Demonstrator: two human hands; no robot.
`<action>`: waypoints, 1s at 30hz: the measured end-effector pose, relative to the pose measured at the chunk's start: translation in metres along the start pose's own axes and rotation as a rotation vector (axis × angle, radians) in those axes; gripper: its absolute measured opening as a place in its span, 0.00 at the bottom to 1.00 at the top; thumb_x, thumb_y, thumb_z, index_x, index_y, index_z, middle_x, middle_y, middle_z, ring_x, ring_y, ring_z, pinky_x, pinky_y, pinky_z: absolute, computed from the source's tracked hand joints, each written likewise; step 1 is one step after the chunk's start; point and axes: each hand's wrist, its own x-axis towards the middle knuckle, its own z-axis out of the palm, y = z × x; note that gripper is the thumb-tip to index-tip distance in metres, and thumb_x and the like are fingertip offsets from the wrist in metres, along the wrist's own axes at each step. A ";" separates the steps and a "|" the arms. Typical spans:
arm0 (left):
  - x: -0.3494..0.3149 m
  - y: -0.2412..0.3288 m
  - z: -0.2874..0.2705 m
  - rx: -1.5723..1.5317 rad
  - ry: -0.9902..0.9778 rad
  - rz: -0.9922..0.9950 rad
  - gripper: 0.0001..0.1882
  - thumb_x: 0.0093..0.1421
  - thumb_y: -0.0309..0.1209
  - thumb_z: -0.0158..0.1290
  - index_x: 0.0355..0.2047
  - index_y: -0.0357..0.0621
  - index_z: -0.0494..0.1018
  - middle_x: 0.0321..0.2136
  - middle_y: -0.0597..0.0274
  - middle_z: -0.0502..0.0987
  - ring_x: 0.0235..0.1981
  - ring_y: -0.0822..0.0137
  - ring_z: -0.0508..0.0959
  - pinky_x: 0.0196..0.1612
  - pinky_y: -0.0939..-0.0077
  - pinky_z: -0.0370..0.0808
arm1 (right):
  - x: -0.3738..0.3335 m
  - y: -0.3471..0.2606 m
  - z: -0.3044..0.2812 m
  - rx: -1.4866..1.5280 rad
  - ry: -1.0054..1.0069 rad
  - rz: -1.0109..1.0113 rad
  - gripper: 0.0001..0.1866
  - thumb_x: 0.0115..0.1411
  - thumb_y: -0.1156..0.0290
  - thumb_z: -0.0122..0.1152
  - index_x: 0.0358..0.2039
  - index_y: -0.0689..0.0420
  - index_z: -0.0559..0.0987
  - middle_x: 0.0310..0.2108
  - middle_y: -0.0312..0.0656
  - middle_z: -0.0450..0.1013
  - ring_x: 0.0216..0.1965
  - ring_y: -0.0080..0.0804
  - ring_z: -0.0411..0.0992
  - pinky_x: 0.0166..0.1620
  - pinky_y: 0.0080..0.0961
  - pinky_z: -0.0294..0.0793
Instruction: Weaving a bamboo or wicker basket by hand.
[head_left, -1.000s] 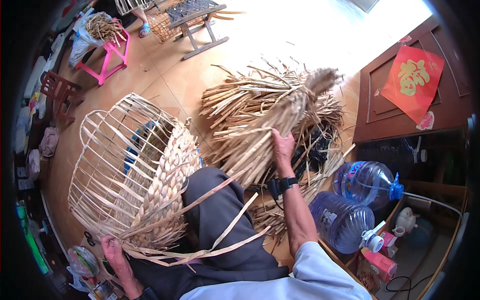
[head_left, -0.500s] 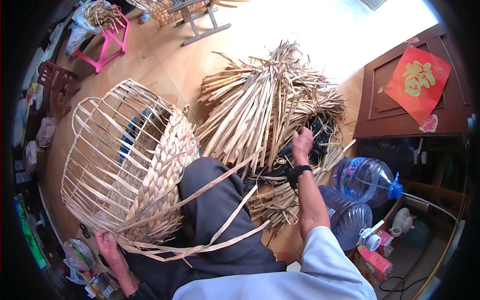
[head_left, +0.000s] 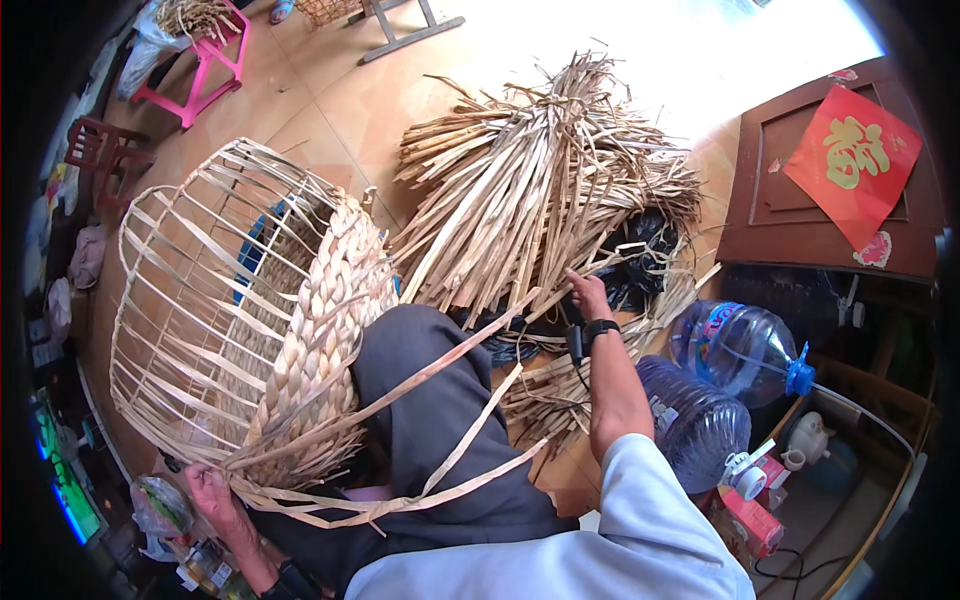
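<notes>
Left hand (head_left: 213,500), head view: fingers curled tight at the basket's near corner, closed on the gathered strips (head_left: 430,374).
Right hand (head_left: 590,296), same view: fingers partly bent, at the lower edge of the stalks (head_left: 510,200); whether it has hold of one, I cannot tell.
Basket (head_left: 311,340): tilted on the person's left, its side touching the knee (head_left: 415,335); open ribs on its left part, a thick braided band down its right.
Strips: fan out from the near corner; one crosses the knee toward the stalks, others curve over the lap with their ends loose.
Stalks: heaped on the floor (head_left: 330,100) ahead and to the right, drawn together near the far end and spread toward the person.
Black bag (head_left: 652,245): partly under the stalks, just beyond the right hand.
Wristband (head_left: 602,327): dark, around the right wrist.
Bottles (head_left: 745,352): two, big and clear, lying side by side to the right of the right forearm.
Door (head_left: 760,190): brown, far right, with red paper (head_left: 853,165) on it.
Stool (head_left: 205,85): pink, far left, bearing more stalks.
Chair (head_left: 105,150): small, dark red, near the stool.
</notes>
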 end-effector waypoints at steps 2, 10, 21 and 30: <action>0.001 -0.007 -0.006 0.019 0.006 0.035 0.09 0.68 0.29 0.52 0.45 0.44 0.66 0.42 0.62 0.70 0.46 0.70 0.69 0.56 0.73 0.62 | 0.010 0.007 0.017 0.142 0.080 -0.088 0.12 0.61 0.63 0.67 0.38 0.55 0.76 0.27 0.34 0.73 0.21 0.24 0.68 0.25 0.23 0.69; -0.003 -0.020 -0.043 0.049 0.030 0.009 0.12 0.66 0.31 0.53 0.48 0.44 0.67 0.47 0.62 0.70 0.52 0.66 0.69 0.62 0.68 0.60 | -0.053 0.072 0.036 -0.200 0.451 -0.172 0.11 0.67 0.69 0.50 0.30 0.61 0.73 0.21 0.44 0.75 0.19 0.31 0.74 0.21 0.32 0.71; 0.003 -0.012 0.024 -0.123 0.001 -0.043 0.09 0.68 0.30 0.52 0.45 0.43 0.66 0.41 0.64 0.69 0.47 0.71 0.67 0.57 0.74 0.61 | -0.105 0.126 -0.003 -1.042 0.170 -0.406 0.13 0.62 0.62 0.58 0.34 0.62 0.76 0.29 0.59 0.76 0.36 0.62 0.76 0.41 0.49 0.75; 0.007 -0.019 -0.002 0.579 0.154 0.168 0.13 0.60 0.25 0.49 0.45 0.39 0.74 0.40 0.60 0.76 0.42 0.65 0.75 0.51 0.71 0.71 | -0.091 0.070 -0.034 -0.675 0.071 -0.885 0.15 0.65 0.63 0.57 0.48 0.57 0.79 0.28 0.36 0.74 0.30 0.22 0.71 0.31 0.25 0.72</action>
